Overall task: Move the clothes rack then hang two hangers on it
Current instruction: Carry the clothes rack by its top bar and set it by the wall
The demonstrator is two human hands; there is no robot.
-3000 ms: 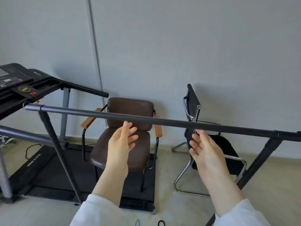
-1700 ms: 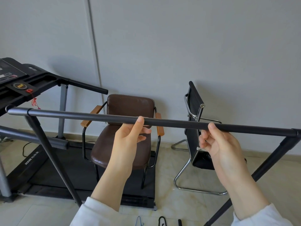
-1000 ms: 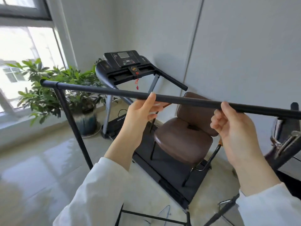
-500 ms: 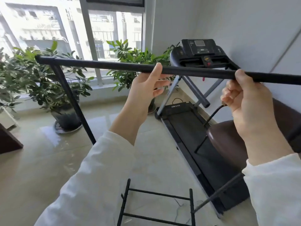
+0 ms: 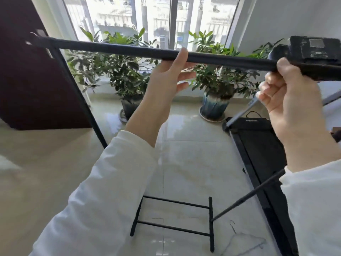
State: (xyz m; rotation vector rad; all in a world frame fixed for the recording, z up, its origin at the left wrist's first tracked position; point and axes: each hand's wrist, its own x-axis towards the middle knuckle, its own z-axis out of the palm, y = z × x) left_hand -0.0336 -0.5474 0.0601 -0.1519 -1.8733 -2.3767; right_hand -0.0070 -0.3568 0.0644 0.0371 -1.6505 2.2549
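Observation:
The black clothes rack's top bar [image 5: 118, 50] runs across the upper view at chest height. My left hand [image 5: 166, 78] holds the bar near its middle, thumb over the top and fingers loosely curled beneath. My right hand [image 5: 287, 89] is closed around the bar further right. The rack's left leg [image 5: 81, 100] slants down to the floor, and its lower frame [image 5: 173, 217] shows between my arms. A thin light wire hanger [image 5: 241, 239] lies on the tiles at the bottom right.
Potted plants [image 5: 125, 74] and a blue-glazed pot [image 5: 214, 106] stand before the window. A treadmill [image 5: 262, 156] lies along the right, its console [image 5: 313, 48] behind the bar. A dark brown panel [image 5: 31, 74] fills the left. Glossy tile floor [image 5: 193, 163] spreads ahead.
Both hands closed on the bar, then I turned left with the rack: the chairs and wall left the view, the window, plants and brown panel came in.

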